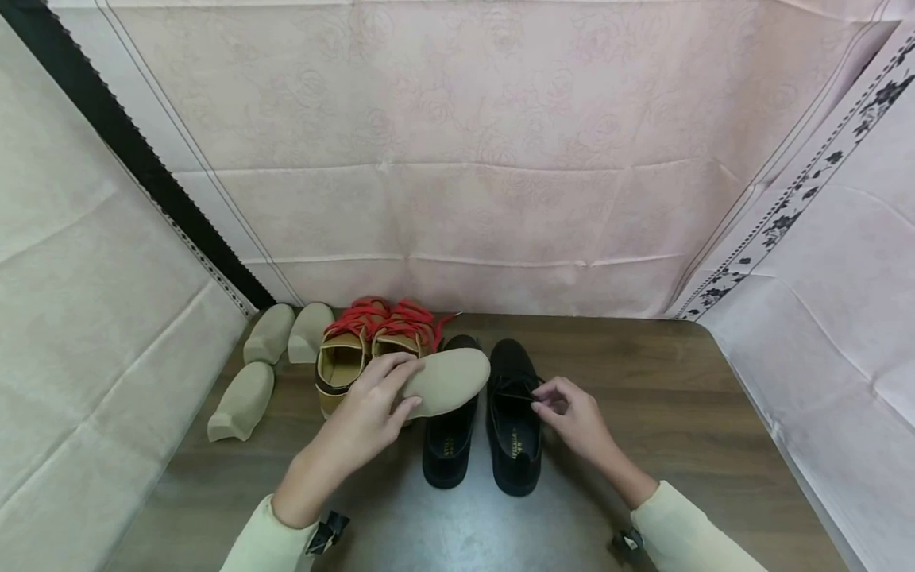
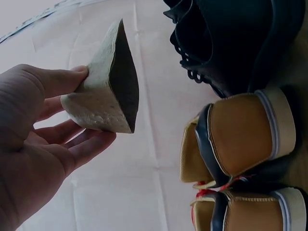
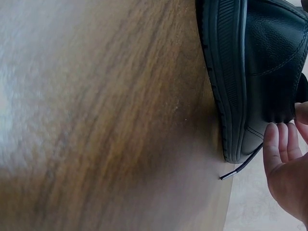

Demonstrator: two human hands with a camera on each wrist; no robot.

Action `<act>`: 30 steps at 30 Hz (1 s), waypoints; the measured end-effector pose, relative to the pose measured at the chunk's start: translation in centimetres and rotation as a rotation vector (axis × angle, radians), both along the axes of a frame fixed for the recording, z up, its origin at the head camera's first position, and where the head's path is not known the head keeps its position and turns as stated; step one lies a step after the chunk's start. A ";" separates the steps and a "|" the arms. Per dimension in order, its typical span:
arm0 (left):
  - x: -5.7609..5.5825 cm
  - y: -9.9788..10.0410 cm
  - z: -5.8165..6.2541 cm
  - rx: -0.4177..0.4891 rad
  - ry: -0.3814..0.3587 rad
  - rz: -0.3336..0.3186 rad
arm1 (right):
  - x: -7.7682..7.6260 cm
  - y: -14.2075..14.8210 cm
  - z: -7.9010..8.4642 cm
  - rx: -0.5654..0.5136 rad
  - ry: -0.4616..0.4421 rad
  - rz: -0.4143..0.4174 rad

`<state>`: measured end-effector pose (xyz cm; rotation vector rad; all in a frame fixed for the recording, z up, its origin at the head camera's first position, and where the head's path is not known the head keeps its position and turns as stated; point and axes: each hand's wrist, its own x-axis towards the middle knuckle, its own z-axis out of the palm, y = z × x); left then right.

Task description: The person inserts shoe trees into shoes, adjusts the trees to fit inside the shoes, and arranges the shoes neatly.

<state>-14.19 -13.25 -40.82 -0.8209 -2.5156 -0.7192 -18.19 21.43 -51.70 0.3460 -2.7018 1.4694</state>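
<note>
My left hand (image 1: 375, 397) holds a beige moulded-pulp shoe insert (image 1: 450, 381) between thumb and fingers, above the left black shoe (image 1: 446, 453). In the left wrist view the insert (image 2: 103, 91) shows a dark, hollow end. My right hand (image 1: 572, 417) is at the right side of the right black shoe (image 1: 511, 453), thumb and forefinger pinching a thin black shoelace (image 1: 518, 396) near the opening. A loose lace end (image 3: 236, 172) hangs past the shoe's sole in the right wrist view. Both black shoes stand with their toes pointing away from me.
Left of the black shoes stand two tan shoes (image 1: 341, 364) with red laces (image 1: 360, 316). Several more pulp inserts (image 1: 243, 401) lie at the far left of the wooden surface (image 1: 629, 357). Pale patterned cloth (image 1: 457, 214) rises behind and at both sides.
</note>
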 end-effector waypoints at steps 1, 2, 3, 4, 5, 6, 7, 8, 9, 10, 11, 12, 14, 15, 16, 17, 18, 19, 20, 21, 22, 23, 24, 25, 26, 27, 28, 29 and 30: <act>0.1 0.1 0.0 -0.009 0.001 -0.005 | 0.0 0.0 0.0 -0.001 0.000 0.000; 0.1 0.3 0.0 -0.017 0.002 -0.012 | 0.0 0.0 0.0 0.000 0.004 0.002; 0.2 0.4 0.0 -0.024 0.000 -0.018 | 0.0 0.0 0.0 -0.001 0.004 0.002; 0.2 0.5 0.1 -0.029 -0.003 -0.026 | 0.0 0.0 0.0 0.000 0.005 0.004; 0.3 0.7 0.2 -0.034 -0.006 -0.034 | 0.0 0.0 0.0 -0.001 0.003 0.003; 0.4 0.8 0.2 -0.038 -0.010 -0.041 | 0.0 0.0 -0.1 -0.003 0.003 0.003; 0.4 0.9 0.3 -0.042 -0.015 -0.048 | 0.0 0.0 -0.1 -0.004 0.003 0.002; 0.5 1.0 0.3 -0.045 -0.021 -0.053 | 0.0 0.0 -0.1 -0.003 0.004 0.003; 0.5 1.1 0.4 -0.048 -0.026 -0.057 | 0.0 0.0 -0.1 -0.004 0.003 0.002; 0.6 1.2 0.4 -0.052 -0.031 -0.060 | -0.1 0.0 -0.1 -0.002 0.002 0.001; 0.6 1.3 0.4 -0.056 -0.037 -0.063 | -0.1 0.0 -0.1 -0.002 0.002 0.000; 0.7 1.4 0.4 -0.059 -0.043 -0.067 | -0.1 0.0 -0.1 -0.003 0.002 -0.001; 0.7 1.6 0.4 -0.063 -0.054 -0.079 | -0.1 0.0 -0.1 -0.001 0.002 -0.002; 0.7 1.7 0.3 -0.066 -0.058 -0.086 | -0.1 0.0 -0.1 -0.002 0.000 -0.004; 0.7 1.8 0.3 -0.068 -0.064 -0.093 | -0.1 0.0 -0.1 -0.003 0.001 -0.004; 0.7 1.9 0.2 -0.070 -0.070 -0.101 | -0.1 0.0 -0.2 -0.003 0.003 -0.003; 0.8 2.0 0.2 -0.073 -0.075 -0.107 | -0.1 0.0 -0.2 -0.003 0.005 -0.003; 0.8 2.1 0.2 -0.076 -0.078 -0.112 | -0.1 0.0 -0.2 -0.002 0.006 -0.004; 0.8 2.1 0.2 -0.080 -0.081 -0.117 | -0.1 0.0 -0.2 -0.003 0.006 -0.004; 0.8 2.2 0.2 -0.087 -0.082 -0.121 | -0.1 0.0 -0.2 -0.002 0.006 -0.004; 0.8 2.3 0.2 -0.091 -0.087 -0.126 | -0.1 0.0 -0.2 -0.001 0.008 -0.001; 0.9 2.4 0.2 -0.095 -0.093 -0.131 | -0.1 0.0 -0.2 -0.001 0.008 0.000; 0.9 2.5 0.2 -0.098 -0.099 -0.139 | -0.1 0.1 -0.2 -0.003 0.008 0.001; 0.8 2.6 0.2 -0.101 -0.103 -0.147 | -0.1 0.1 -0.1 -0.007 0.005 0.000; 0.8 2.7 0.2 -0.103 -0.110 -0.155 | -0.1 0.1 -0.1 -0.011 0.004 0.001; 0.8 2.8 0.1 -0.105 -0.116 -0.163 | 0.0 0.1 0.0 -0.012 0.004 0.001; 0.8 2.9 0.1 -0.104 -0.123 -0.171 | 0.0 0.1 0.0 -0.015 0.003 0.001; 0.7 3.0 0.1 -0.106 -0.130 -0.176 | 0.0 0.1 0.1 -0.017 0.002 0.000; 0.7 3.1 0.0 -0.109 -0.135 -0.180 | 0.0 0.1 0.1 -0.017 0.002 0.000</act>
